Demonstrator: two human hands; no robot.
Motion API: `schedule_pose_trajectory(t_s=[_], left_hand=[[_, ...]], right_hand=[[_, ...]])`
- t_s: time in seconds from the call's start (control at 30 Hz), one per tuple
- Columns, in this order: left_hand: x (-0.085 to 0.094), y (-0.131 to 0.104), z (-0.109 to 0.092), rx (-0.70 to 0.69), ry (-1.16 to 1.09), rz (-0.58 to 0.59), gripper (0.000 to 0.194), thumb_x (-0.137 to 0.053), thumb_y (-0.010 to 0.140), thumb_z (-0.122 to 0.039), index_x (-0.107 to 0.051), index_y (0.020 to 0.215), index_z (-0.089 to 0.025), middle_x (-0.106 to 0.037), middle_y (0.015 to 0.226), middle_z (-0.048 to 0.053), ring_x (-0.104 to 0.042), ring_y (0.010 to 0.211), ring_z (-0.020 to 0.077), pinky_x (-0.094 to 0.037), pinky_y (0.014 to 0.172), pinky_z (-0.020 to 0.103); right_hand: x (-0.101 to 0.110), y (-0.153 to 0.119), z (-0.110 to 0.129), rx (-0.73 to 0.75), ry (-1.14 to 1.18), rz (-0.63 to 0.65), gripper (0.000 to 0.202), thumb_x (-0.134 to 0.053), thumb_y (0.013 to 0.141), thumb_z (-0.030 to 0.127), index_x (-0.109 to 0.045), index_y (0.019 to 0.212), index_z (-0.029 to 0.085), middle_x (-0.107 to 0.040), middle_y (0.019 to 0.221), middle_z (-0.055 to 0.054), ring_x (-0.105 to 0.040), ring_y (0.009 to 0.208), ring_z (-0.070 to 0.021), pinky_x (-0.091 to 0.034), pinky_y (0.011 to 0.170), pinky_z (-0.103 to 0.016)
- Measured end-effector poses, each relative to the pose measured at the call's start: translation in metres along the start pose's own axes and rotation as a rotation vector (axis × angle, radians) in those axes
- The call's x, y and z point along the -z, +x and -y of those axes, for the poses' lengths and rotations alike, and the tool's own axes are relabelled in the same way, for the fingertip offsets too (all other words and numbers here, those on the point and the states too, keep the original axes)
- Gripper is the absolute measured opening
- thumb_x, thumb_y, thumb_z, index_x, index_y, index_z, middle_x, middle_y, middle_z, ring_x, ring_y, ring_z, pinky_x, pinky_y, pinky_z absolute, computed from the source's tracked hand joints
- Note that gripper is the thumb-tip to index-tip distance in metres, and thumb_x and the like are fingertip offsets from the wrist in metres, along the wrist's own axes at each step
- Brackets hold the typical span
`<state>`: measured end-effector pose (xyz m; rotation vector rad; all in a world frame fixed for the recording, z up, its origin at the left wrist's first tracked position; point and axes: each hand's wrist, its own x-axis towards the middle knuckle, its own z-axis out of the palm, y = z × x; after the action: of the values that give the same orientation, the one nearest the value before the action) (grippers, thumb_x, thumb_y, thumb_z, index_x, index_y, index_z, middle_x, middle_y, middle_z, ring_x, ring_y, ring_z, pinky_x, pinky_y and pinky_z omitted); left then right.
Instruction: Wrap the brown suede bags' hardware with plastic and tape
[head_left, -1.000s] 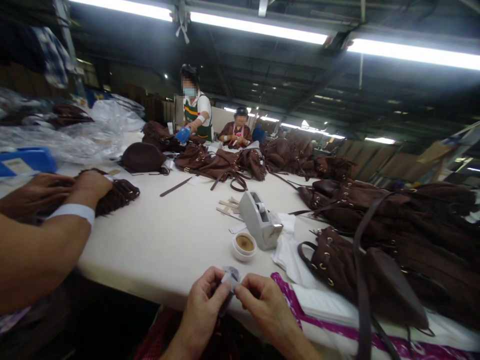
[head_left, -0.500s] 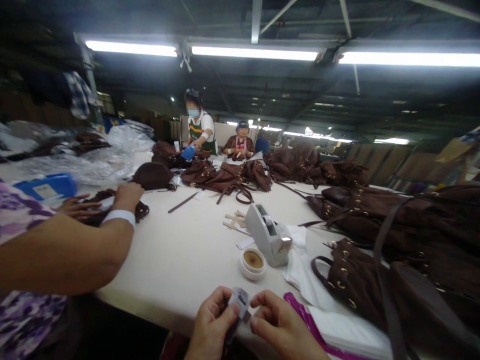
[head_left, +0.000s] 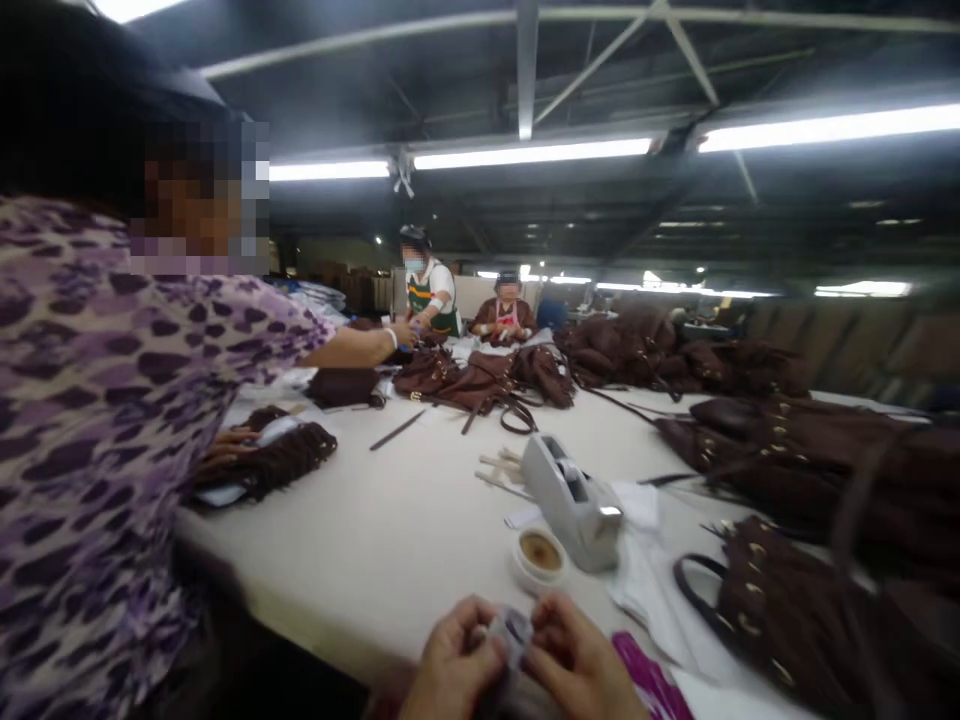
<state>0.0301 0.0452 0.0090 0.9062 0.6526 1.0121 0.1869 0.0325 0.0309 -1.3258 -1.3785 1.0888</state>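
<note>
The small grey piece [head_left: 511, 632] sat between the person's two hands, its upper part showing between the fingertips. It looked thin and soft, a pale grey going whitish along the edges, with a darker grey patch near its middle. Its outline was uneven, as if folded or crumpled, and blur hid any finer marking on it. The left hand [head_left: 459, 662] gripped it from the left, the thumb laid against its near face and the fingers bent behind. The right hand [head_left: 576, 660] was curled in at its right edge, thumb close against it; whether those fingers were pinching it or only touching it could not be told.

Just ahead of the right hand stood a round white tub [head_left: 529, 581], its top showing a brown surface, darker at the centre. Farther ahead of that hand, behind the tub and a little to the right, was a grey tape dispenser [head_left: 573, 508], tilted in the view. Purple plastic [head_left: 651, 678] lay right beside the right hand, and beyond it to the right rested a dark brown bag [head_left: 772, 605] with gold-coloured rings. Well to the left of the left hand, a co-worker's purple-patterned sleeve [head_left: 247, 325] reached out over the pale table [head_left: 390, 540].
</note>
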Motion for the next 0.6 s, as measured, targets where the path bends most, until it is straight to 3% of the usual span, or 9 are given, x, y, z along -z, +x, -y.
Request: schedule_pose_trajectory(t_s=[0.1, 0.27, 0.4, 0.5, 0.6], left_hand=[[-0.008, -0.011, -0.007, 0.053, 0.009, -0.041, 0.055, -0.086, 0.058, -0.058, -0.061, 0.085, -0.017, -0.066, 0.07, 0.001, -0.056, 0.06, 0.0122, -0.036, 0.059, 0.022], [-0.013, -0.019, -0.023, 0.1, 0.064, -0.055, 0.057, -0.083, 0.061, -0.06, -0.056, 0.092, -0.02, -0.063, 0.07, -0.002, -0.052, 0.058, 0.0113, -0.034, 0.057, 0.021], [-0.016, -0.017, -0.023, 0.015, 0.161, -0.115, 0.053, -0.084, 0.058, -0.06, -0.063, 0.083, -0.018, -0.057, 0.112, 0.005, -0.058, 0.074, 0.0135, -0.04, 0.063, 0.022], [-0.018, -0.015, -0.018, -0.04, 0.233, -0.135, 0.046, -0.081, 0.061, -0.055, -0.067, 0.08, -0.016, -0.043, 0.131, 0.008, -0.059, 0.08, 0.0154, -0.044, 0.069, 0.025], [-0.019, -0.016, -0.012, -0.09, 0.28, -0.136, 0.035, -0.076, 0.066, -0.046, -0.067, 0.083, -0.017, -0.041, 0.133, 0.009, -0.059, 0.084, 0.0171, -0.046, 0.073, 0.027]], right_hand=[[-0.007, -0.016, 0.012, 0.017, -0.028, -0.105, 0.03, -0.071, 0.07, 0.042, -0.051, 0.073, 0.021, -0.055, 0.063, 0.004, -0.049, 0.059, -0.013, -0.036, 0.057, -0.025], [-0.012, -0.016, 0.021, -0.058, -0.107, -0.191, 0.02, -0.068, 0.067, 0.032, -0.051, 0.069, 0.021, -0.037, 0.049, 0.01, -0.036, 0.051, -0.011, -0.026, 0.049, -0.023], [-0.01, -0.018, 0.022, -0.029, -0.176, -0.193, 0.024, -0.066, 0.069, 0.04, -0.059, 0.06, 0.018, -0.05, 0.057, 0.003, -0.042, 0.059, -0.0134, -0.032, 0.056, -0.026], [-0.005, -0.024, 0.025, -0.112, 0.006, -0.06, 0.024, -0.065, 0.07, 0.04, -0.065, 0.063, 0.016, -0.052, 0.059, 0.002, -0.042, 0.06, -0.0121, -0.033, 0.055, -0.024], [-0.001, -0.034, 0.022, -0.392, 0.452, 0.182, 0.02, -0.069, 0.063, 0.031, -0.064, 0.078, 0.018, -0.035, 0.051, 0.01, -0.02, 0.045, -0.0049, -0.014, 0.041, -0.017]])
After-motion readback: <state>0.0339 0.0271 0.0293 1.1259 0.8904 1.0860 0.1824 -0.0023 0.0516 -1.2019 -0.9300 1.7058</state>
